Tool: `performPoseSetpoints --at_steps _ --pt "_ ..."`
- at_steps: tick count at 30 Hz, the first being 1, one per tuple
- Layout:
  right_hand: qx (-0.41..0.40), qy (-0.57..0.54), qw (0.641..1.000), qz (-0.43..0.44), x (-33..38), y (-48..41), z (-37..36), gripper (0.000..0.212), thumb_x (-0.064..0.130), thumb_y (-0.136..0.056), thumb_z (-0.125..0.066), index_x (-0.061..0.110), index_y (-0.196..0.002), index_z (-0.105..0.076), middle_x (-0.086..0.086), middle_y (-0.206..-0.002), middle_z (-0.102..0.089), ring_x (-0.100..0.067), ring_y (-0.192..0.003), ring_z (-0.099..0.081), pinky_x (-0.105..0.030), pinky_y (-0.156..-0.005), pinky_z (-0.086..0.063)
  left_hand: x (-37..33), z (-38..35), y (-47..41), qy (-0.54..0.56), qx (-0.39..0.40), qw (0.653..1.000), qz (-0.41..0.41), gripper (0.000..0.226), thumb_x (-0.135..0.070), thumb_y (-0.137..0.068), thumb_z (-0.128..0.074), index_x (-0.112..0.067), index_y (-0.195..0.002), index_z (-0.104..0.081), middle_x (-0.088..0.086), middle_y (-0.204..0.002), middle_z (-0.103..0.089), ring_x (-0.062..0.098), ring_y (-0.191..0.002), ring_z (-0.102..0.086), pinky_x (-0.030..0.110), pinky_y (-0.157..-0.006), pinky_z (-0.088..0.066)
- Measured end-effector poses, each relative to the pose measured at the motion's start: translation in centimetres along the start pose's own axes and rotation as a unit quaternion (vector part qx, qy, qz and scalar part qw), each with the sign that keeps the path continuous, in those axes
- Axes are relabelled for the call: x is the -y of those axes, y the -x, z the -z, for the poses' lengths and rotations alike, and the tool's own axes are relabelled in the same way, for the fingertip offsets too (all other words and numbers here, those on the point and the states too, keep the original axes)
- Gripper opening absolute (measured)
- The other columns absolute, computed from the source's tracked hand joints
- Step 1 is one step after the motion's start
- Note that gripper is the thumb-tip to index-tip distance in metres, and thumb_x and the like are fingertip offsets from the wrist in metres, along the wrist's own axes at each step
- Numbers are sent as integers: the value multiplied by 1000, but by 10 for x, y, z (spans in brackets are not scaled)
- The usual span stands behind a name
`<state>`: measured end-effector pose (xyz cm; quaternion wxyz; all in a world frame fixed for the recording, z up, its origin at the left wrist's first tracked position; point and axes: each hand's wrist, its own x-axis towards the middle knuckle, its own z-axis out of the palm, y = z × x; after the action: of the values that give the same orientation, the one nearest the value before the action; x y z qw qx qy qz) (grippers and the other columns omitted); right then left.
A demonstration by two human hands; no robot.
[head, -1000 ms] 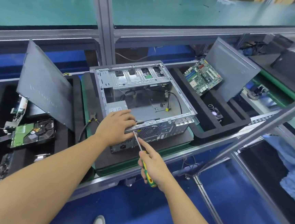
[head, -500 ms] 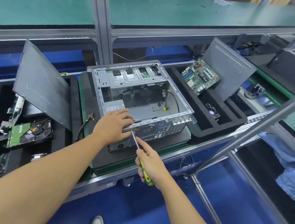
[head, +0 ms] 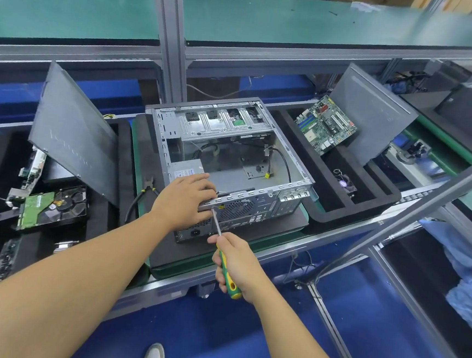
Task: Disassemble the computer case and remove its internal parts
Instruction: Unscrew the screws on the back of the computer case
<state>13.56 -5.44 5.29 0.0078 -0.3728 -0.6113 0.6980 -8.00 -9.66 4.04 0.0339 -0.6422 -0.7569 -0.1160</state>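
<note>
While gripped, screwdriver (head: pixel 216 222) apparently toward case (head: pixel 255 206).

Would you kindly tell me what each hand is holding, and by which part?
The right hand grips a screwdriver by its green-and-yellow handle; the left hand only rests on the case.

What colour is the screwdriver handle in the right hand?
The plastic screwdriver handle is green and yellow; head view shows it.

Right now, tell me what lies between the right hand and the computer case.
Head view: only the screwdriver, its metal shaft spanning from the right hand to the computer case.
</note>
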Motion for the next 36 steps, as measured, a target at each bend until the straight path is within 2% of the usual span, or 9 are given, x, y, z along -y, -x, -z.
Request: performPoseSetpoints --at_steps 3,8,13,19,22,26,29,32,36 --pt "-28 117 992 27 2 -3 -2 28 39 -104 -37 20 -112 -56 2 -69 -51 -13 -42 -47 -28 -46 -43 -1 0 0 -4 -1 1000 4 26 -48 -88 -66 -29 -105 -67 -16 -126 -59 16 -141 -39 38 -102 -39" --pt "59 -137 988 -47 1 -6 17 28 34 -106 -45 15 -125 -52 1 -69 -53 -17 -45 -43 -26 -43 -38 -1 0 0 -4 -4 1000 -3 28 -47 -84 -66 -27 -104 -68 -14 -124 -61 18 -140 -41 40 -101 -40" --pt "182 -227 946 -142 7 -17 30 44 33 -96 -33 2 -119 -56 -5 -74 -51 -17 -53 -42 -28 -47 -39 0 2 -1 -9 13 1000 3 32 -50 -85 -65 -30 -110 -66 -16 -128 -58 16 -142 -37 40 -102 -39" --pt "206 -303 927 -85 -7 -12 28 29 30 -99 -48 3 -105 -56 -9 -83 -58 -16 -64 -49 -28 -58 -46 0 0 -1 -19 14 1000 3 33 -51 -85 -66 -31 -112 -66 -16 -129 -58 15 -142 -37 40 -103 -39" --pt "170 -292 939 -56 -14 -10 22 26 27 -104 -45 3 -109 -53 -9 -75 -55 -21 -64 -53 -37 -65 -54 0 0 -2 -21 17 1000 4 32 -51 -86 -65 -31 -111 -65 -16 -130 -57 15 -142 -37 39 -103 -38" --pt "137 -195 971 -28 -9 -7 15 20 26 -108 -43 7 -110 -49 -5 -71 -52 -20 -51 -50 -33 -52 -50 0 -1 -2 -22 21 1000 8 33 -50 -86 -65 -31 -113 -65 -17 -131 -56 14 -144 -34 39 -104 -36" --pt "26 46 999 14 -2 -5 16 17 29 -103 -46 13 -99 -51 -2 -72 -57 -20 -46 -50 -32 -49 -48 0 -2 -2 -24 17 1000 6 32 -50 -86 -66 -31 -112 -65 -16 -131 -57 15 -143 -35 39 -104 -37" --pt "-56 236 969 53 2 -5 14 14 33 -98 -48 20 -97 -52 -2 -76 -60 -16 -47 -56 -27 -48 -45 0 -2 -2 -25 14 1000 4 31 -50 -86 -67 -31 -111 -65 -16 -129 -57 16 -142 -37 40 -103 -39" --pt "-9 86 996 -27 5 -10 12 22 39 -97 -50 16 -96 -52 -1 -72 -58 -15 -45 -50 -28 -49 -46 1 -2 -1 -22 4 1000 2 30 -49 -84 -68 -31 -108 -65 -16 -127 -58 16 -141 -39 40 -101 -40"
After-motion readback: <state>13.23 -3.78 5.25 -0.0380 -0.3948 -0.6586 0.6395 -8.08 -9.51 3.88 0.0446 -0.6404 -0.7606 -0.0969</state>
